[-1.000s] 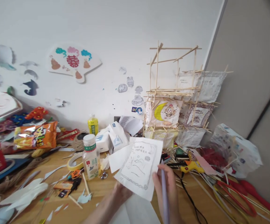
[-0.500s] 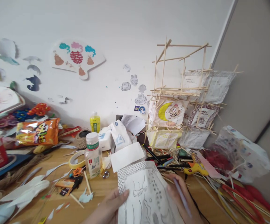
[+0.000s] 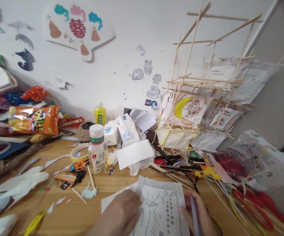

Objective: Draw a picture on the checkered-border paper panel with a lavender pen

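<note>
A sheet of paper with a black line drawing [image 3: 162, 205] has a crosshatched border and handwritten characters; it lies low over the wooden table. Another white sheet [image 3: 107, 197] shows beneath it on the left. My left hand [image 3: 123, 209] rests across that lower sheet at the drawing's left edge, fingers bent and blurred, tips partly hidden. At the right edge, my right hand [image 3: 202, 214] is closed around a purple pen [image 3: 194, 213], its thumb by the drawing's margin.
A clear bottle [image 3: 97, 152] and a roll of tape [image 3: 79, 153] stand left of centre. Behind right rises a stick frame [image 3: 205, 80] with drawn panels. A yellow glue gun [image 3: 207, 172], red-handled scissors [image 3: 252, 209] and loose sticks lie rightward. Paper scraps litter the left.
The drawing has gone from being held up and tilted to lying lower and flatter. My left hand has shifted from pinching its left edge to lying over the sheet beneath. The view has tipped downward.
</note>
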Tool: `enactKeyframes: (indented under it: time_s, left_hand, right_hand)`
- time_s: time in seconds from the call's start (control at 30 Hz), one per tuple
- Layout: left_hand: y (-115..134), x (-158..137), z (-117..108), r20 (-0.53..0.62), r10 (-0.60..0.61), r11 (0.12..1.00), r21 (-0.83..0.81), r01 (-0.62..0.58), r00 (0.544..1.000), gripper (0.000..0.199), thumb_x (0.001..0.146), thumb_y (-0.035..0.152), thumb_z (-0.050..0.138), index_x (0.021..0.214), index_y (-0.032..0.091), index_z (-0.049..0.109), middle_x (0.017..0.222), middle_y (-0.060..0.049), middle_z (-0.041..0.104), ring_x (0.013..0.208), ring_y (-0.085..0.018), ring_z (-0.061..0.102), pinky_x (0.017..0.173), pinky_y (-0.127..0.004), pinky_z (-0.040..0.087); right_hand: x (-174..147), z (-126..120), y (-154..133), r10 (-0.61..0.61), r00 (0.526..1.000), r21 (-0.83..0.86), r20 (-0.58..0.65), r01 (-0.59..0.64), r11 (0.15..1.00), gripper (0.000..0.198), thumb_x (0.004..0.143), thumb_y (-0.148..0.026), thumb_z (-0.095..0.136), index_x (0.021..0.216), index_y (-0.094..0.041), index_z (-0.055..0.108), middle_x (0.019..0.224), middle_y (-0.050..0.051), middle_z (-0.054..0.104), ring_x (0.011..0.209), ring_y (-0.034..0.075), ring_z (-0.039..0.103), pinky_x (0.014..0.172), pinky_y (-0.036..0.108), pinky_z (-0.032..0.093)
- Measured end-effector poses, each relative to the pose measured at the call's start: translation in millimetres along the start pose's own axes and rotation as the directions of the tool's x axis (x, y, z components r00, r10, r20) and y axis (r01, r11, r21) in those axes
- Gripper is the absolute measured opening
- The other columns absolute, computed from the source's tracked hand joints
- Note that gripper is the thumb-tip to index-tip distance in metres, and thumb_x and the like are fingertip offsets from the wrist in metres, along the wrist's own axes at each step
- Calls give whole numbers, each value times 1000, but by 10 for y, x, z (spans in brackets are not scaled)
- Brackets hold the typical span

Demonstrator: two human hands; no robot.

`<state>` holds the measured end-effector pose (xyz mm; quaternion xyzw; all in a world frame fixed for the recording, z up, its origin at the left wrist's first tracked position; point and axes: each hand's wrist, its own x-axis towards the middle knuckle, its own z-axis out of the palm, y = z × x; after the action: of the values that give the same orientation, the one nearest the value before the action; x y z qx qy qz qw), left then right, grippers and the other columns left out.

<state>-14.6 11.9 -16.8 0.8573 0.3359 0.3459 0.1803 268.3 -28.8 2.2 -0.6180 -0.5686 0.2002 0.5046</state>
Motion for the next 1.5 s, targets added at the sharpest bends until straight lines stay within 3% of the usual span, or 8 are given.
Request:
enactKeyframes:
  time_s: [0.1,0.2,0.3,0.43,0.6,0.8,1.2,1.5]
  left_hand:
    - [-42,-163,323,-20,325,869,400,-290,946,18,90,28,51,92,18,66,90,-7,69,86,-23,62,83,-35,51]
    - [-94,-280,564,-58,405,736,613,-288,913,16,90,28,54,95,19,66,101,-6,69,100,-25,59,88,-36,47]
    - [-71,-302,542,82,343,729,605,-320,936,33,88,46,56,107,19,65,113,-8,66,113,-30,53,94,-42,43]
    - [125,-224,258,105,303,765,565,-308,947,40,90,50,55,110,17,64,115,-9,66,111,-30,56,91,-40,45]
    - [352,-158,39,188,171,806,538,-247,967,42,91,49,55,115,16,63,122,-10,63,113,-30,56,94,-40,45]
    - [267,-231,215,335,61,840,491,-230,940,51,89,43,55,129,11,54,130,-19,56,124,-37,45,97,-51,41]
    - [148,-333,137,183,-34,784,614,-88,982,82,74,60,63,141,17,42,146,-24,36,131,-52,27,95,-74,24]
    - [203,-364,230,215,118,747,624,-229,970,51,80,35,61,124,12,55,131,-19,56,124,-37,46,102,-46,38]
  right_hand:
    - [152,-53,-47,-46,992,-65,-118,39,997,41,84,-44,55,117,-20,56,113,13,67,101,28,65,84,37,55]
    - [301,-29,-333,-179,984,-80,9,180,980,30,91,-41,46,103,-21,66,106,12,68,102,27,63,89,37,51]
    - [389,169,-712,-206,928,-3,312,217,976,24,91,-35,46,87,-23,66,80,7,69,79,22,66,71,31,54]
    - [441,612,-955,-107,831,162,546,21,987,14,83,-32,58,77,-20,61,63,0,63,57,15,62,54,24,48]
    - [452,959,-801,-8,831,307,556,-197,931,32,83,-43,59,64,-20,48,51,-4,57,39,8,47,41,19,37]
    - [418,962,-712,-59,834,413,549,-209,886,29,81,-47,62,81,-18,60,68,1,67,53,12,60,54,24,48]
    - [399,1094,-588,47,881,356,471,-239,903,33,86,-45,53,65,-21,44,50,-6,52,38,7,40,39,18,30]
    - [389,1038,-606,-182,816,258,548,41,965,34,90,-30,48,58,-21,40,53,-5,44,51,11,44,52,23,36]
